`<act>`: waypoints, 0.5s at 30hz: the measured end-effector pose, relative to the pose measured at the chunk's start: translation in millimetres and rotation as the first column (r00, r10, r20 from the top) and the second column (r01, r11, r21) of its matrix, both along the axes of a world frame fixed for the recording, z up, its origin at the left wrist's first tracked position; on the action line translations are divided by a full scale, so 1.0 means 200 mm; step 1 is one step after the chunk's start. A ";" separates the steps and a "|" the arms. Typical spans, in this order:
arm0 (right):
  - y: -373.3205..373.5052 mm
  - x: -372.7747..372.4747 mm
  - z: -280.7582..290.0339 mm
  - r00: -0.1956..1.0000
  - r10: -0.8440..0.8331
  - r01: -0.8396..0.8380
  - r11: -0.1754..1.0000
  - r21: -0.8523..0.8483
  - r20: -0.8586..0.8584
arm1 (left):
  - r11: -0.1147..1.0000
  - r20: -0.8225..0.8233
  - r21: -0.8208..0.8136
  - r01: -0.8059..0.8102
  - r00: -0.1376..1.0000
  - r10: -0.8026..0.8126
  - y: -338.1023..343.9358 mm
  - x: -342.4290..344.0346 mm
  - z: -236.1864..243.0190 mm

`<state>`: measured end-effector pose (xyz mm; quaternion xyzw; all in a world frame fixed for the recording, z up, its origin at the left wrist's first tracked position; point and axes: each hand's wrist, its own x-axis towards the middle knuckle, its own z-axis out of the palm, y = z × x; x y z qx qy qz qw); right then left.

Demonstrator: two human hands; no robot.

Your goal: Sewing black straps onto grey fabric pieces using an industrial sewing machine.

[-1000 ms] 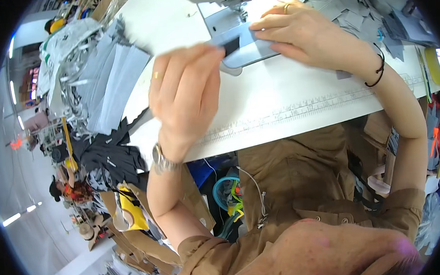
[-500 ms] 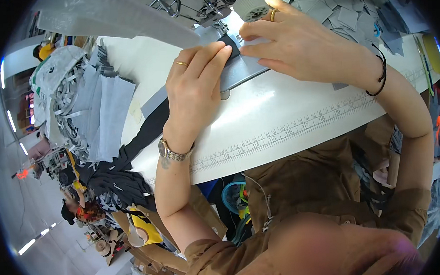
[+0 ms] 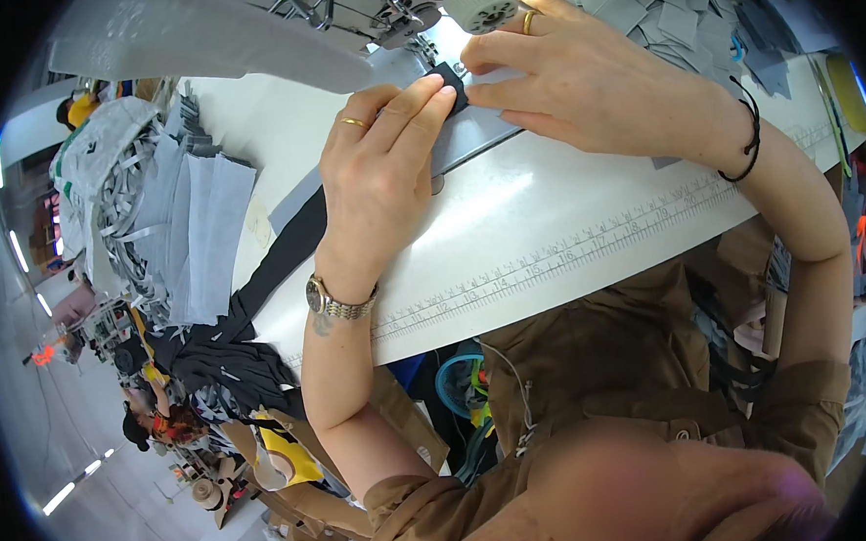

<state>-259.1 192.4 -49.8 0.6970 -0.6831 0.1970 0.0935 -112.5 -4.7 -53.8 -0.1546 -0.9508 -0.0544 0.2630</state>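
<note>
My left hand (image 3: pixel 379 180) lies at the sewing machine's needle, its fingertips together and pressing down on the end of a black fabric strip (image 3: pixel 455 79). That strip runs back under my left wrist and over the table's left side to a heap of black fabric (image 3: pixel 227 365). Just right of the pressed end is my right hand (image 3: pixel 605 90), fingers apart, with nothing visible in them. Its fingertips come close to the strip; I cannot tell whether they touch it. One ringed finger passes behind the pale ribbed knob (image 3: pixel 481 5). The needle area (image 3: pixel 426 47) of the sewing machine (image 3: pixel 215 42) is partly visible.
Printed ruler scales cross the white table (image 3: pixel 490 228) near its front edge. Stacked grey pieces (image 3: pixel 211 233) and a bundle of strips (image 3: pixel 106 190) stand at left. Many loose grey pieces (image 3: pixel 625 11) lie at the far right. A blue bin (image 3: pixel 451 387) sits below.
The whole view has shifted slightly, moving the table and machine a little leftward in the picture. Both hands keep nearly the same pose at the needle, the left still pressing the strip.
</note>
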 end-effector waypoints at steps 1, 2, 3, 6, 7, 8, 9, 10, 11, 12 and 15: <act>0.00 -0.01 0.01 0.999 0.030 -0.029 0.999 0.043 -0.027 | 1.000 -0.005 -0.012 0.008 1.000 -0.008 0.00 0.00 0.00; 0.00 -0.02 0.03 0.997 0.063 -0.059 0.995 0.086 -0.053 | 0.999 0.004 -0.046 0.013 1.000 -0.013 0.00 0.00 0.01; 0.00 -0.03 0.04 0.992 0.084 -0.074 0.992 0.101 -0.090 | 0.997 0.021 -0.077 0.012 1.000 -0.010 0.00 0.01 0.02; 0.00 -0.05 0.05 0.968 0.113 -0.096 0.991 0.090 -0.222 | 0.991 0.049 -0.134 0.013 0.999 -0.007 0.01 0.02 0.04; 0.00 -0.05 0.05 0.965 0.100 -0.089 0.994 0.059 -0.242 | 0.990 0.060 -0.142 0.008 0.998 0.001 0.01 0.02 0.05; 0.00 -0.06 0.03 0.962 0.088 -0.084 0.996 0.029 -0.259 | 0.991 0.058 -0.136 0.008 0.998 0.000 0.01 0.03 0.05; 0.00 -0.06 0.02 0.969 0.083 -0.089 0.996 -0.016 -0.231 | 0.992 0.063 -0.129 0.004 0.998 0.004 0.02 0.03 0.05; -0.01 -0.06 0.00 0.976 0.080 -0.095 0.994 -0.062 -0.203 | 0.992 0.068 -0.124 0.000 0.998 0.008 0.02 0.03 0.05; -0.02 -0.05 -0.02 0.988 0.087 -0.104 0.987 -0.124 -0.130 | 0.992 0.065 -0.126 0.004 0.998 0.005 0.02 0.03 0.05; -0.02 -0.05 -0.04 0.994 0.099 -0.107 0.976 -0.188 -0.056 | 0.991 0.063 -0.130 0.007 0.998 0.001 0.02 0.03 0.05; -0.01 -0.06 -0.06 0.994 0.093 -0.099 0.987 -0.125 -0.052 | 0.998 0.105 -0.057 -0.025 0.994 0.031 0.02 0.04 0.05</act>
